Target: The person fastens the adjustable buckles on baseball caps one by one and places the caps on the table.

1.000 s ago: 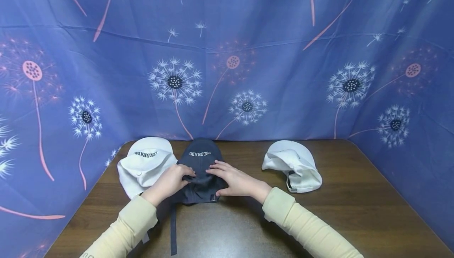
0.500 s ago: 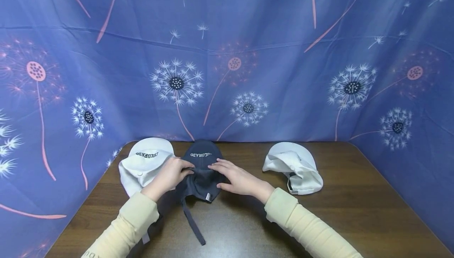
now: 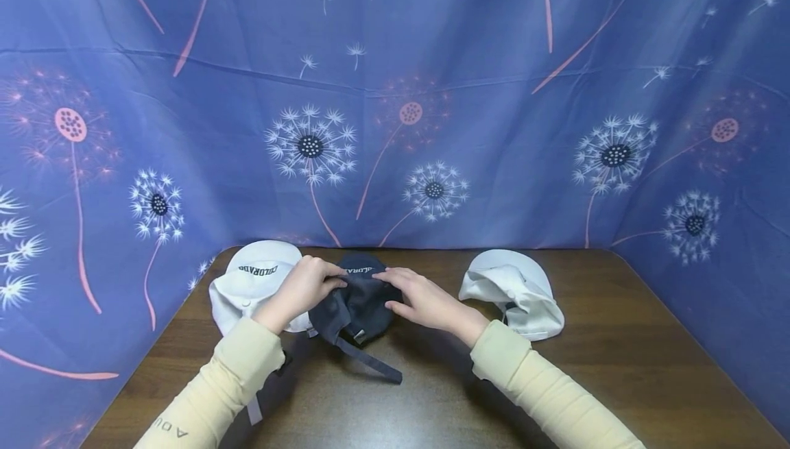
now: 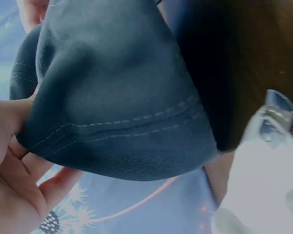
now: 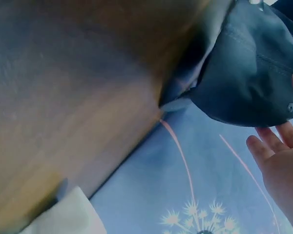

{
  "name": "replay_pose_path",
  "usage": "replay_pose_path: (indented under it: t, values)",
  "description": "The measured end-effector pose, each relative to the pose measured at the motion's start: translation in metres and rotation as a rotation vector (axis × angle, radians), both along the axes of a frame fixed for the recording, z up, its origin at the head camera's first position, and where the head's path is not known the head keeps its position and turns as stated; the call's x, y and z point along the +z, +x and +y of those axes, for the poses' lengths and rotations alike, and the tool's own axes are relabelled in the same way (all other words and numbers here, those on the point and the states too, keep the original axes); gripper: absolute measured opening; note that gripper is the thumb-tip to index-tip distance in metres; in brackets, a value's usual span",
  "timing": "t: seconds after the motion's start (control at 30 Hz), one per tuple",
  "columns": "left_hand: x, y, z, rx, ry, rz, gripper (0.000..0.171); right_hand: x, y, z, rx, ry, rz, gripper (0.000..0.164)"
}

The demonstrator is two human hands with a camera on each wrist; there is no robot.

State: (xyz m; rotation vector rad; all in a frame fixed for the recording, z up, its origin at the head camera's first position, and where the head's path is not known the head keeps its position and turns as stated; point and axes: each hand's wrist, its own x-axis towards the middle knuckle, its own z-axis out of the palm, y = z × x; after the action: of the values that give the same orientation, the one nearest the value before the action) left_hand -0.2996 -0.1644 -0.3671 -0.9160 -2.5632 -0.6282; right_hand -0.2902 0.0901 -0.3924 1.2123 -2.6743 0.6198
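Hands (image 3: 306, 286) (image 3: 426, 300) seemingly pinch dark cap (image 3: 364, 308).

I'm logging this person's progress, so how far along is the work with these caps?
Possibly done: the white COLORADO baseball cap lies on the table, brim pointing away from the person, though I can't be sure it's finished. In hand: the dark baseball cap, held by the left grip and right grip, its strap dangling loose. Probably left: the rumpled white cap lying apart, no hand on it.

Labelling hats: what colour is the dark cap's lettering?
White lettering, seen best in the head view.
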Motion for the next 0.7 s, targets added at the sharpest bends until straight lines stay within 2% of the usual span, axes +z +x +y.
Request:
replay_pose_path:
  t: [0.13, 0.33, 0.53, 0.7]
  values:
    - [0.014, 0.0, 0.004, 0.002, 0.018, -0.015, 0.013, 0.008, -0.002, 0.002, -0.017, -0.064, 0.005, 0.046]
    - [0.032, 0.002, 0.011, -0.004, 0.046, -0.066, 0.012, 0.022, -0.003, 0.007, -0.049, -0.195, -0.036, 0.036]
    - [0.045, 0.003, 0.019, -0.02, 0.082, -0.166, 0.012, 0.034, -0.003, 0.012, -0.084, -0.285, -0.09, 0.018]
    - [0.054, 0.004, 0.027, -0.033, 0.117, -0.266, 0.011, 0.043, -0.001, 0.018, -0.108, -0.307, -0.079, 0.01]
